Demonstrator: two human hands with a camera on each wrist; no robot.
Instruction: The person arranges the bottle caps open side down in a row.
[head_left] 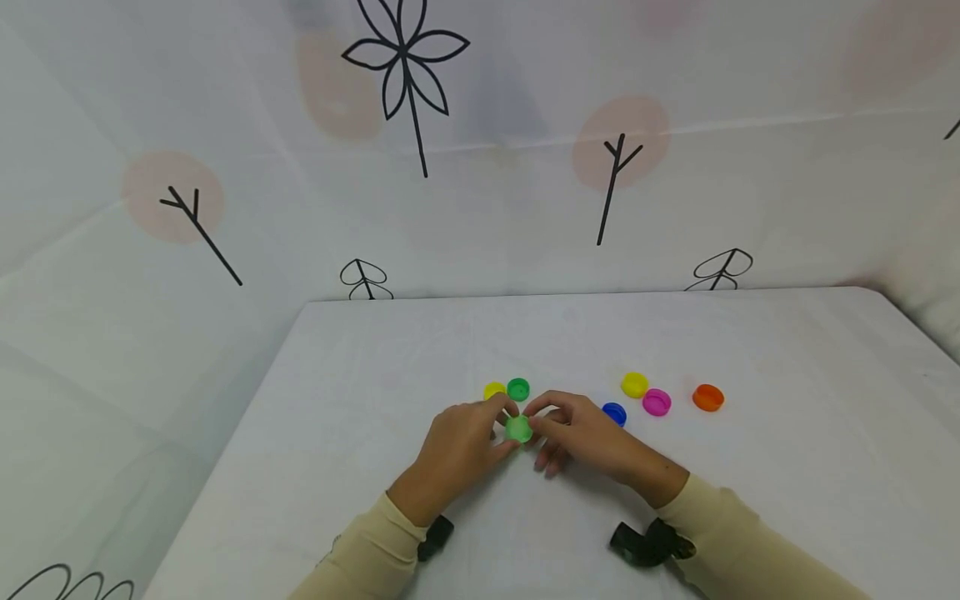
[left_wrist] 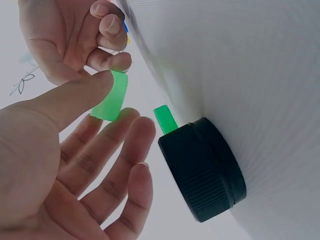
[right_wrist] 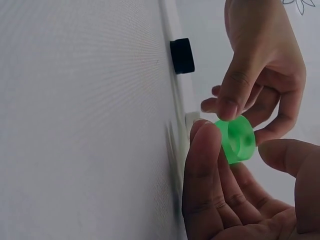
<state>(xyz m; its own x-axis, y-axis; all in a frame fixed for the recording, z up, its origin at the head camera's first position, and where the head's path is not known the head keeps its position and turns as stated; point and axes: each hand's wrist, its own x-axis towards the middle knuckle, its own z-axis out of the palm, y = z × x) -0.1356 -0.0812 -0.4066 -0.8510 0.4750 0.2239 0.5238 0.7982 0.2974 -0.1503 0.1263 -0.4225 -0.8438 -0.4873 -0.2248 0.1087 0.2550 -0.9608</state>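
My left hand (head_left: 459, 446) pinches a light green bottle cap (head_left: 518, 429) between thumb and fingers, up off the table. In the right wrist view the hollow side of the cap (right_wrist: 237, 140) shows. My right hand (head_left: 585, 437) meets it from the right, with fingertips right at the cap's edge. Its thumb (right_wrist: 280, 155) stands slightly apart from the cap in that view. Just beyond the hands lie a yellow cap (head_left: 494, 389), partly covered by the left hand, and a green cap (head_left: 518, 389).
To the right lie a blue cap (head_left: 614, 414), partly behind the right hand, a yellow cap (head_left: 634, 385), a magenta cap (head_left: 657, 402) and an orange cap (head_left: 708, 397). A dark ribbed cap (left_wrist: 200, 170) stands low beside the left hand. The white table (head_left: 360, 358) meets a patterned cloth behind.
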